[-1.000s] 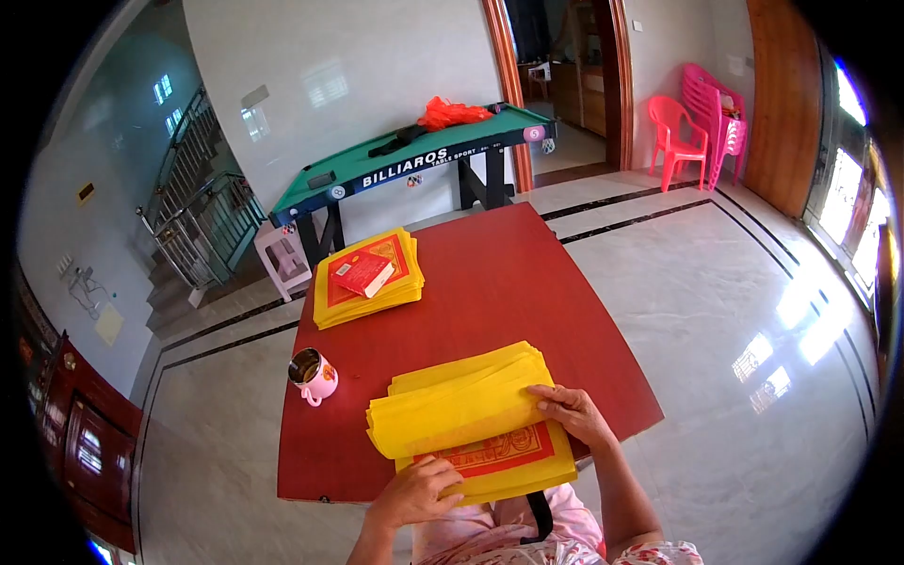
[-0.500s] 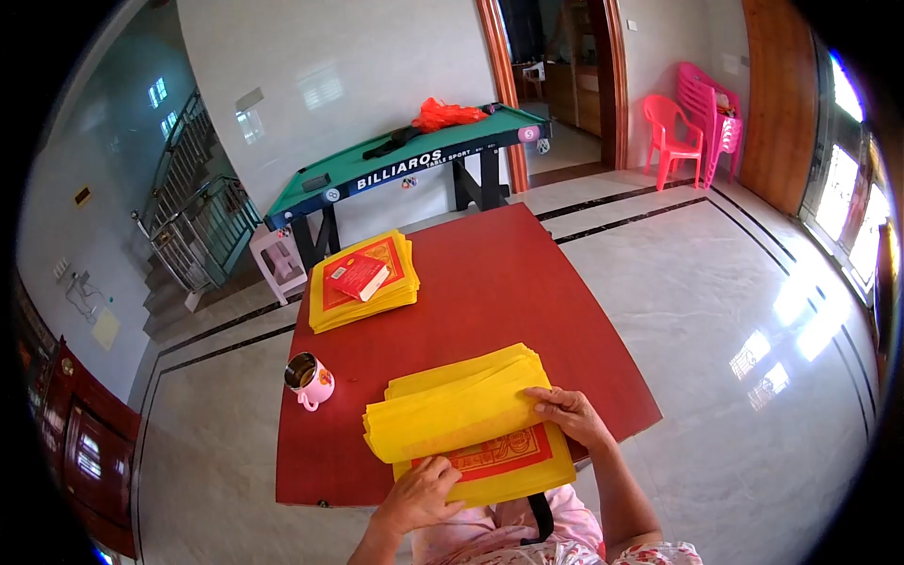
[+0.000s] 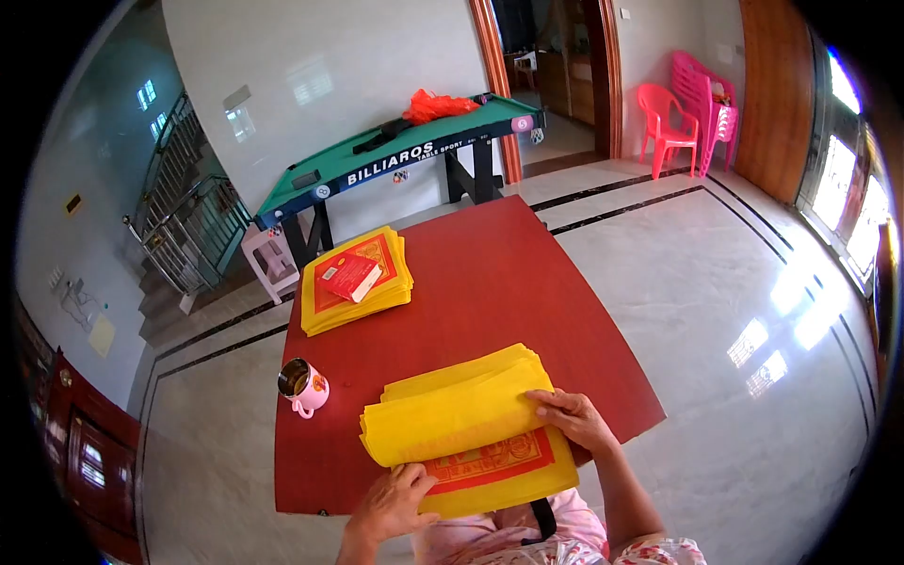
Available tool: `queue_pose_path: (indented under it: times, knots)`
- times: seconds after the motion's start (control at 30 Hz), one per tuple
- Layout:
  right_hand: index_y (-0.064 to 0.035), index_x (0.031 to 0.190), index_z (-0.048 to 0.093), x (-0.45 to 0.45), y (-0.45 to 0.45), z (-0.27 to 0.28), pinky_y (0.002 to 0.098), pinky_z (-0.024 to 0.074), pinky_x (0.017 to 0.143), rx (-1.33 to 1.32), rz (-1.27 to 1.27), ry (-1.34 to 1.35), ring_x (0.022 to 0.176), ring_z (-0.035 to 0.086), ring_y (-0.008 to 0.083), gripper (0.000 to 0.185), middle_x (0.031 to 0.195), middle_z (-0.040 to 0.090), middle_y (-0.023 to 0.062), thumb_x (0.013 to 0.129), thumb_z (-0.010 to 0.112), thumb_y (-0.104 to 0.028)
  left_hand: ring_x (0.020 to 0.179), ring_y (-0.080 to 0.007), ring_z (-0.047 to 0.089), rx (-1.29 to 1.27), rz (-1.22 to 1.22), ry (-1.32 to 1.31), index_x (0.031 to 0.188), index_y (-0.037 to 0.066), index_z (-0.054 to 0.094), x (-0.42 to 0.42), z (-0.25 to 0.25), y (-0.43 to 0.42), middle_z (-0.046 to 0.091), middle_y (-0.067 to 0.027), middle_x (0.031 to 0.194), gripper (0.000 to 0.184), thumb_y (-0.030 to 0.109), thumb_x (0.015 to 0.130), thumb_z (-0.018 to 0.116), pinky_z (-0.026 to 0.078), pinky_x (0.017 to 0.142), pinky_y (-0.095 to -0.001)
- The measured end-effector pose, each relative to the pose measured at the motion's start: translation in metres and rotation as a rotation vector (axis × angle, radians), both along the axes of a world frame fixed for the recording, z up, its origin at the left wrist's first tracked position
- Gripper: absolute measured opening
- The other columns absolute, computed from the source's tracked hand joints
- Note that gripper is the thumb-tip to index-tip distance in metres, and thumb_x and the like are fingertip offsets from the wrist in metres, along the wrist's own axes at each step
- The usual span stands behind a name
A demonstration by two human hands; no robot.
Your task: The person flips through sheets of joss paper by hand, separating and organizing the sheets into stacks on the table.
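In the head view, a stack of yellow joss paper sheets point(image 3: 452, 419) lies at the table's near edge, its upper sheets folded back in a curl. Under the curl a sheet with a red and gold print point(image 3: 499, 461) faces up. My right hand point(image 3: 576, 419) pinches the right end of the folded-back sheets between thumb and fingers. At the lower left, my left hand point(image 3: 394, 501) has its fingers bent over the edge of the printed sheet, thumb below.
On the red table point(image 3: 490, 282) stand a pink mug point(image 3: 309, 391) and a second yellow paper stack point(image 3: 400, 282) with a small red box point(image 3: 348, 276) on top. Behind is a billiard table point(image 3: 377, 165). Pink chairs point(image 3: 669, 132) stand at the far right.
My left hand has shifted slightly left and down along the paper's edge. More of the red print shows there. My right hand keeps its hold; the view has turned slightly.
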State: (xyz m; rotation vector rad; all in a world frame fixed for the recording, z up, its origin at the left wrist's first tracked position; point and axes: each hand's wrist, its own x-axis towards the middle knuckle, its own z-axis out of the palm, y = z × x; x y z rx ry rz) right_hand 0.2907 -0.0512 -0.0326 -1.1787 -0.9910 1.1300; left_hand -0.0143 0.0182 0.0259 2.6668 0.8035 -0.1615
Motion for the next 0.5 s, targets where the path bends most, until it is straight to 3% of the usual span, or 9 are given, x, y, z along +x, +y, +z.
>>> queue_pose_path:
  times: [0.27, 0.5]
  knots:
    - [-0.0065, 0.115, 0.062, 0.0009, -0.0007, -0.0041, 0.0308, 0.0487, 0.083, 0.070, 0.017, 0.004, 0.092, 0.058, 0.0197, 0.026, 0.102, 0.057, 0.0100, 0.091, 0.054, -0.013, 0.110, -0.0280, 0.044, -0.060, -0.018, 0.063, 0.112, 0.004, 0.054, 0.0021, 0.0023, 0.0019, 0.045, -0.0132, 0.112, 0.058, 0.034, 0.066, 0.074, 0.039, 0.094, -0.0372]
    - [-0.0057, 0.114, 0.062, -0.0012, 0.0002, -0.0033, 0.0288, 0.0471, 0.084, 0.103, 0.001, 0.023, 0.090, 0.057, 0.0191, 0.025, 0.097, 0.055, 0.0094, 0.091, 0.054, -0.014, 0.104, -0.0289, 0.045, 0.063, -0.065, -0.048, 0.105, 0.002, 0.055, -0.0004, -0.0059, -0.0033, 0.046, -0.0127, 0.105, 0.049, 0.030, 0.065, 0.068, 0.041, 0.089, -0.0399]
